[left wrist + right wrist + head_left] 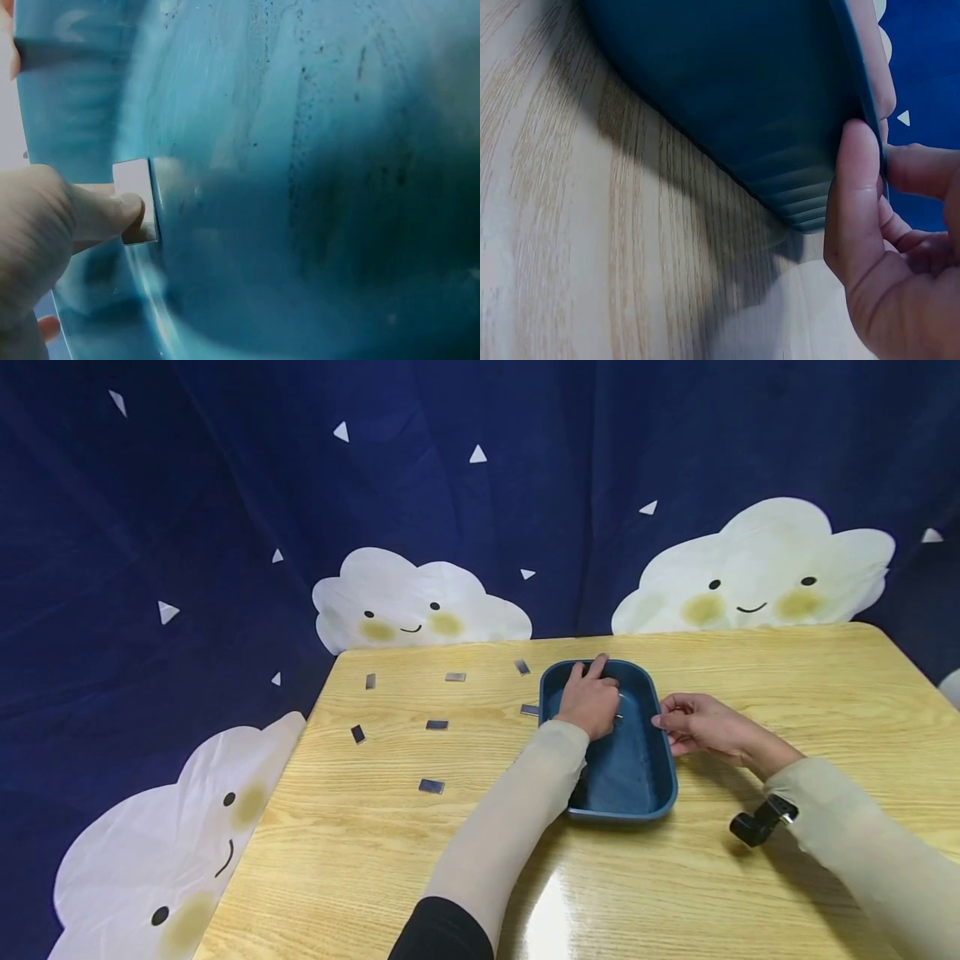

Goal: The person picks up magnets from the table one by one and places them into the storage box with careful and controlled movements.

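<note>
A deep blue plastic tray (pixel 617 781) with rounded corners stands on the table. My left hand (pixel 588 703) reaches down inside it, its wrist crossing over the tray's left wall. Between thumb and fingers the left hand pinches a small shiny rectangular metal piece (pixel 136 201), close to the tray's inner wall. At the tray's right side, my right hand (pixel 699 727) grips the rim, the thumb on one face of the wall and fingers on the other (pixel 862 165). Parts of the tray's interior lie hidden under the left hand and forearm.
Several similar small metal rectangles lie scattered to the left of the tray, among them a metal plate (pixel 431 786) nearest the front and a metal plate (pixel 529 710) beside the tray wall. A dark blue curtain (pixel 420 460) hangs behind the wooden table (pixel 360 868).
</note>
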A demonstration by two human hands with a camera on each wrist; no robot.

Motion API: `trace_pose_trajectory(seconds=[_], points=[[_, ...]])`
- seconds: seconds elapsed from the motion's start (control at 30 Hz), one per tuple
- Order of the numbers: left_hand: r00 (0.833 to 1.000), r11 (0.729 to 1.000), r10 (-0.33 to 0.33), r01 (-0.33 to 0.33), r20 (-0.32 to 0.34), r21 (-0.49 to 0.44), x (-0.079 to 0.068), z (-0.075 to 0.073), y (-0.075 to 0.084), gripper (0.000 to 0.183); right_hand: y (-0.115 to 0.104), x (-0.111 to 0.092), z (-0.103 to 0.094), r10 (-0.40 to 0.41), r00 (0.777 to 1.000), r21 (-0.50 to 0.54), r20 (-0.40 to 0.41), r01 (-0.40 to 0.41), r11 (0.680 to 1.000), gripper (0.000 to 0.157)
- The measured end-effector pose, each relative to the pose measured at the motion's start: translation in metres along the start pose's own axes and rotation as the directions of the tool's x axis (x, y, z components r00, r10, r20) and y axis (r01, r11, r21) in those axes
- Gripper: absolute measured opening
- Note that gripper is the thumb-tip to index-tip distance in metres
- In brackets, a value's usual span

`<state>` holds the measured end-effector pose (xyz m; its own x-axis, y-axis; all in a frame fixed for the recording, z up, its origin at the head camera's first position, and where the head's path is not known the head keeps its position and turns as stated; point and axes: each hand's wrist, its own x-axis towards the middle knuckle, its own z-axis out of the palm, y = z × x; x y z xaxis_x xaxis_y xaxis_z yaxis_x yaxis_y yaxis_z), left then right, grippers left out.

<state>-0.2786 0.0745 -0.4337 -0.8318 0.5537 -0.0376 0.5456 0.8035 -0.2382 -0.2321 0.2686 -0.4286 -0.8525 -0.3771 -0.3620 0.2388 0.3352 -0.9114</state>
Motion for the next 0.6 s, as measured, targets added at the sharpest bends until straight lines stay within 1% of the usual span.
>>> trace_pose_trajectory(seconds=[0.27,0.6], points=[[1.0,1.0,-0.015,0.015,-0.014,0.002,0.0017,0.0011,0.0018,0.017,0.0003,0.0001,0.0001,-0.006,1.0,0.009,0.0,0.006,1.0,0.019],[1.0,0.999,-0.032,0.032,0.0,-0.006,0.0047,0.0016,0.0051,0.016,0.0026,-0.0004,0.0001,-0.01,1.0,0.017,-0.002,0.01,1.0,0.02]])
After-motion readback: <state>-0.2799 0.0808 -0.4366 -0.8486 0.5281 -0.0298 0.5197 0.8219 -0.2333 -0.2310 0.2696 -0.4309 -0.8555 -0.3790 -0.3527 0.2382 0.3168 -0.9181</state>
